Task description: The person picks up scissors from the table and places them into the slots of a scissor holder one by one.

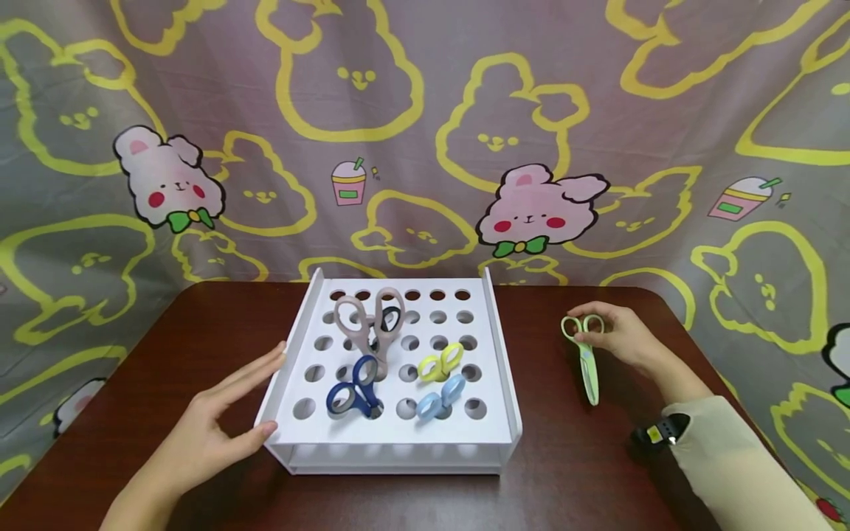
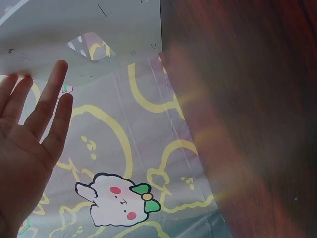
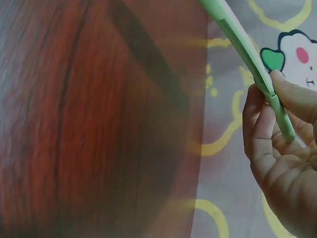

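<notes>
Light green scissors (image 1: 587, 369) are pinched near their handles between the thumb and fingers of my right hand (image 1: 620, 335), blades pointing down toward the front. In the right wrist view the scissors (image 3: 242, 47) appear edge-on, with a shadow on the table beside them. My left hand (image 1: 212, 424) touches the left side wall of a white rack (image 1: 392, 431), its fingers extended. Several scissors stand in the rack's round holes, handles up: a large greyish-pink pair (image 1: 372, 324), dark blue ones (image 1: 355, 387), a small yellow pair (image 1: 441, 363) and light blue ones (image 1: 441, 398).
The rack stands on a dark reddish-brown table (image 1: 558, 472), at its middle. Behind the table hangs a curtain (image 1: 425, 236) with cartoon rabbits. A black strap end (image 1: 657, 434) hangs at my right sleeve (image 1: 737, 457).
</notes>
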### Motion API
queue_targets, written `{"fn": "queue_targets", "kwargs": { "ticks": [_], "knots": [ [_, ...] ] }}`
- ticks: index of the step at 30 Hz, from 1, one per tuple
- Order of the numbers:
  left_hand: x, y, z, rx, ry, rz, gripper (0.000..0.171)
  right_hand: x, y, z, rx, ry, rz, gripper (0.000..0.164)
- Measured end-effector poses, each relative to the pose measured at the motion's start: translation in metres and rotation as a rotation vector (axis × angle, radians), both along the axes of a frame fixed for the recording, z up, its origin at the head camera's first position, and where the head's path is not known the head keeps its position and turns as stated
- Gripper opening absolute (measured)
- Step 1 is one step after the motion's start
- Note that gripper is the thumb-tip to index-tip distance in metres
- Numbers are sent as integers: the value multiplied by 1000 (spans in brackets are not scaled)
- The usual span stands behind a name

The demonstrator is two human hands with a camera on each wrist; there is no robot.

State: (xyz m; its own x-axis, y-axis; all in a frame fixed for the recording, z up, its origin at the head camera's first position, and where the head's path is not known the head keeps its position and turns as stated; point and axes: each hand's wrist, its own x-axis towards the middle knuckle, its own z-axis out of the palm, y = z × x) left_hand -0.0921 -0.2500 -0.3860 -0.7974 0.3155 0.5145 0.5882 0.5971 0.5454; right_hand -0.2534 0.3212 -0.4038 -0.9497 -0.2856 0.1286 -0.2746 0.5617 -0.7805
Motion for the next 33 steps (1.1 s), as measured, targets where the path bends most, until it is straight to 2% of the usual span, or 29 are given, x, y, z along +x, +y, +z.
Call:
{"fn": "queue_targets", "kwargs": {
  "ticks": [8, 20, 27, 30, 33],
  "knots": [
    [-2, 0, 0, 5, 74, -34, 78, 1, -11, 15, -33, 58, -24, 37],
    [-1, 0, -1, -9, -7, 12, 79, 12, -27, 34, -155, 86, -41, 37],
    [-1, 0, 1, -27, 27, -16, 80, 17, -42, 52, -172, 140, -72, 38],
    [-1, 0, 2, -17, 43, -33, 80, 19, -48, 59, -232, 168, -52, 36],
    [-1, 1, 3, -8, 54, -41, 80, 22, -54, 65, -337, 178, -13, 33]
  ]
}}
